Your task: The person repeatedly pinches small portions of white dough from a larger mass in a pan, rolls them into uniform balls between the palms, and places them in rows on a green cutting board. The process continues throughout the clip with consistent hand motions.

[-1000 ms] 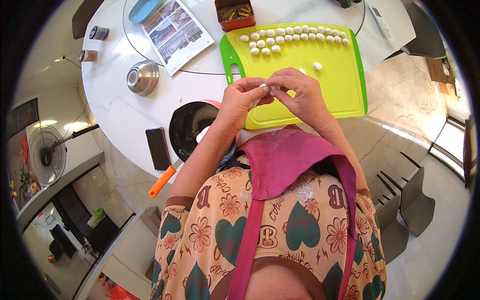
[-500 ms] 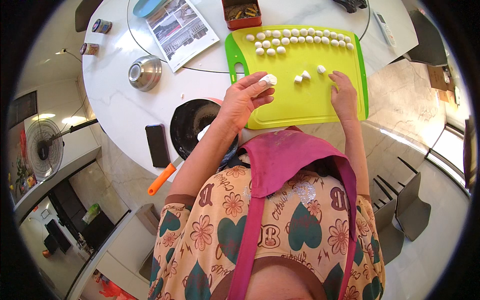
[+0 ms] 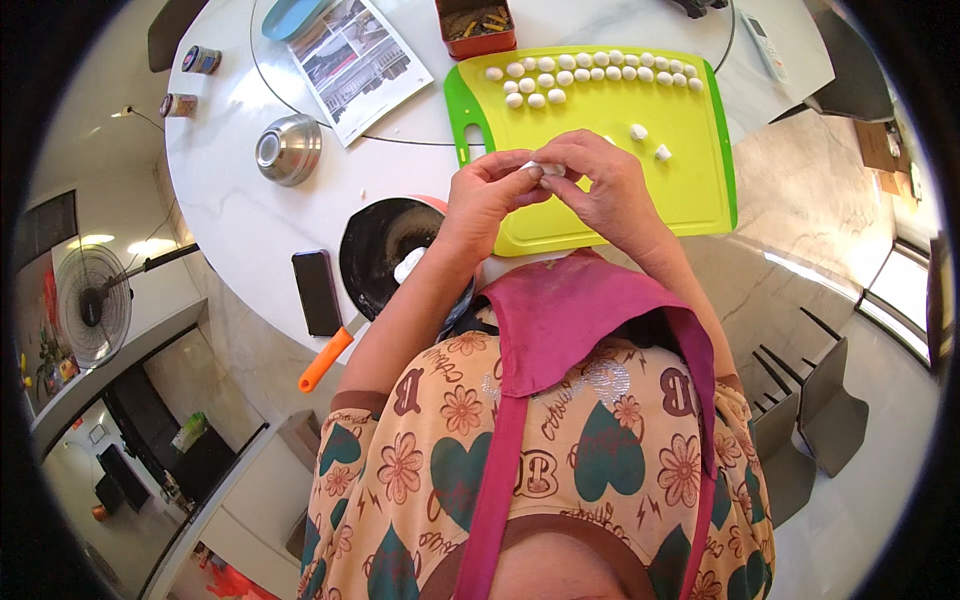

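Over the near left part of the yellow-green cutting board [image 3: 680,200], my left hand [image 3: 485,195] and my right hand [image 3: 605,185] meet, both closed with fingertips on one piece of white dough [image 3: 543,170]. Small white dough balls [image 3: 597,73] lie in rows along the board's far side. Right of my hands are loose dough lumps, one [image 3: 638,131] farther off and one [image 3: 662,153] nearer. Another shows only partly behind my right hand. A dark pan [image 3: 365,245] with an orange handle [image 3: 326,360] stands beside my left forearm, with more white dough [image 3: 408,264] in it.
Left of the pan lies a black phone [image 3: 316,292]. Beyond it are a metal bowl [image 3: 288,150], two small jars [image 3: 201,60] and a printed sheet [image 3: 365,80]. A red tin [image 3: 475,45] stands behind the board. A white remote [image 3: 763,48] lies at the far right.
My right hand has moved left from the board's right side to the dough in my left hand. One loose lump now lies farther right and nearer than before.
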`<state>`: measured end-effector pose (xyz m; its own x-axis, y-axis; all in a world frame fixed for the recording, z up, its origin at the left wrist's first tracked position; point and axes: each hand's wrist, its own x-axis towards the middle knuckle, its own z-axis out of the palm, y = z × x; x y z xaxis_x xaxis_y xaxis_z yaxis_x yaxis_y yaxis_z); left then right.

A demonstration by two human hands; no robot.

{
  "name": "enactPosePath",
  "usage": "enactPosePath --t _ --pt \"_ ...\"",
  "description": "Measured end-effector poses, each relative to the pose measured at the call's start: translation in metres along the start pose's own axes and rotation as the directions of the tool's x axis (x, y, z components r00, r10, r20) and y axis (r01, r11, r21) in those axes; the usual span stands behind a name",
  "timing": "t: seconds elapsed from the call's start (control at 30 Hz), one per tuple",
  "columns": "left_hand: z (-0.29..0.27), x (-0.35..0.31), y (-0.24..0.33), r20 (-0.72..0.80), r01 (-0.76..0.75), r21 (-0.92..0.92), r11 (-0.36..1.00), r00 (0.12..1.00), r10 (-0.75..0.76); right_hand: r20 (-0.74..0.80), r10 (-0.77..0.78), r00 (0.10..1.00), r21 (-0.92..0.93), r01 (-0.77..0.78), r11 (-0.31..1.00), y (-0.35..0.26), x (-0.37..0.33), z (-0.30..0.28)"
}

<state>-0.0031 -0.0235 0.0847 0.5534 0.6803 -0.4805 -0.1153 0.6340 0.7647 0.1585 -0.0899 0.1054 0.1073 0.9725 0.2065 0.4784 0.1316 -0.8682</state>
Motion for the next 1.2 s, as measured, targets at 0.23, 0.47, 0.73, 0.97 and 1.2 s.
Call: enactPosePath --t 0.23,0.47,0.73,0.97,1.2 --pt "-0.005 0.002 0.001 -0.031 0.114 -0.122 0.986 0.992 -0.119 0.030 0.485 0.874 0.587 -0.408 0.699 0.024 -0.007 -0.011" --pt "-0.014 0.005 -0.003 -0.015 0.061 -0.214 0.975 0.998 -0.065 0.025 -0.155 0.988 -0.521 0.145 0.841 0.060 -0.034 0.005" --pt "-0.015 0.001 0.000 -0.114 0.033 -0.061 0.998 0.993 -0.039 -0.012 -0.116 0.993 -0.379 0.102 0.920 0.027 -0.016 -0.001" --pt "-0.004 0.000 -0.003 -0.059 -0.054 -0.021 0.998 0.997 0.053 -0.015 0.103 0.995 0.199 -0.098 0.975 0.008 -0.002 0.007" --pt "-0.013 0.003 -0.002 -0.044 0.090 -0.145 0.985 0.994 -0.097 0.154 0.497 0.854 0.717 -0.443 0.539 0.023 -0.002 0.004"
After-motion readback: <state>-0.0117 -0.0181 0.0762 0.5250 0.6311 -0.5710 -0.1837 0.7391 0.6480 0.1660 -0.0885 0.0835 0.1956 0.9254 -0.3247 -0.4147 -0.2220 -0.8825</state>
